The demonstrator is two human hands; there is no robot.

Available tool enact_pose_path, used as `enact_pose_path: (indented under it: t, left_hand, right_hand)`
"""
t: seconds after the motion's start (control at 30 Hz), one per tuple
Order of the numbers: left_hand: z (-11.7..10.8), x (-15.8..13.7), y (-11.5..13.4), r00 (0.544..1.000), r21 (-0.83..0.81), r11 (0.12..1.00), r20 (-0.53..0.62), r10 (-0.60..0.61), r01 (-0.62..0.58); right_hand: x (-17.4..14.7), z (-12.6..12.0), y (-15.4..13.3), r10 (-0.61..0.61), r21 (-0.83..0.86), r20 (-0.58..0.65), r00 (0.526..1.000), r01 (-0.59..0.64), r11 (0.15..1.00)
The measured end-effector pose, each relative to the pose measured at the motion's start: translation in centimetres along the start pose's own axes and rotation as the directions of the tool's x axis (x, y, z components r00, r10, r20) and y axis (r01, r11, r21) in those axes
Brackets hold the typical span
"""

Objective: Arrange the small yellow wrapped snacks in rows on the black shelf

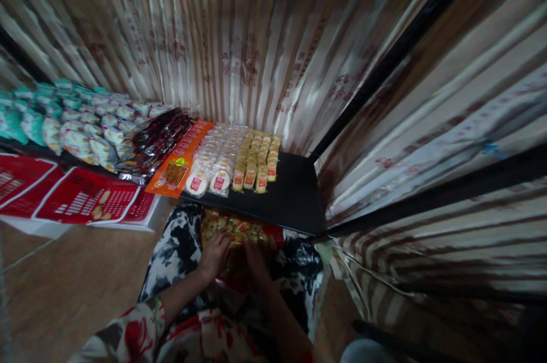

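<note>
Left hand (215, 257) spread flat, fingers splayed on the near edge of the snack bag (239, 237); right hand (256, 260) laid on the same red bag at about five o'clock from the left, fingers half curled, grip too dim to judge. Bag resting on the lap, over the black-and-white patterned cloth (179, 255), packed with small yellow-wrapped pieces too many and too blurred to count.

Straight ahead at twelve o'clock, the black shelf (294, 198), bare over its right half. On its left half, yellow packets (258, 163) already lined up in roughly four rows, then white round packets (213, 166) at nine o'clock from those, in about three rows. Further toward ten o'clock: one orange card strip (179, 160), a heap of dark foil packets (158, 138), then white and teal bags (68, 121), uncounted.

Judged from this: display partly filled, bagful still unplaced, right side of shelf left to fill.

Red printed cartons (85, 200) at nine o'clock; striped curtain (239, 38) behind.
</note>
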State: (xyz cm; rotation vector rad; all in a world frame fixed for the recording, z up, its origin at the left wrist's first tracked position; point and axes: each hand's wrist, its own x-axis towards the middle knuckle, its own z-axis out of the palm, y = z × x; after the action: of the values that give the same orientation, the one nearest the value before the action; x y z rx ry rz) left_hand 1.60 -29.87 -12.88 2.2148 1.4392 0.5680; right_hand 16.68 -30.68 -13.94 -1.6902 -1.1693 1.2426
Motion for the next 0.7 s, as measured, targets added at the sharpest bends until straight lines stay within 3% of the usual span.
enact_pose_path:
  t: [0.07, 0.17, 0.33, 0.43, 0.57, 0.7]
  left_hand:
    - [-0.6, 0.3, 0.8, 0.997, -0.056, 0.996, -0.031, 0.064, -0.066]
    - [-1.2, 0.8, 2.1, 0.995, -0.112, 0.991, -0.066, 0.07, -0.077]
    - [-2.1, 1.9, 4.3, 0.982, -0.216, 0.974, -0.157, -0.103, 0.067]
    - [-2.7, 2.9, 5.7, 0.974, -0.346, 0.93, -0.138, -0.179, 0.122]
    - [-3.0, 4.5, 7.4, 0.967, -0.533, 0.831, -0.085, -0.239, 0.159]
    - [-2.9, 6.2, 8.4, 0.949, -0.55, 0.812, -0.101, -0.298, 0.196]
  right_hand:
    - [-0.2, -0.7, -1.1, -0.011, 0.169, 0.001, 1.0, 0.01, 0.986]
    - [-0.7, -2.2, -2.8, -0.007, 0.244, -0.01, 1.0, 0.009, 0.97]
    - [-1.1, -4.5, -4.5, 0.076, 0.467, -0.055, 0.996, -0.042, 0.883]
    - [-1.1, -5.2, -4.7, 0.134, 0.574, -0.057, 0.989, -0.077, 0.815]
    - [-1.4, -5.7, -4.9, 0.111, 0.653, -0.018, 0.994, -0.072, 0.754]
    - [-1.7, -6.0, -5.2, 0.094, 0.636, -0.02, 0.995, -0.06, 0.769]
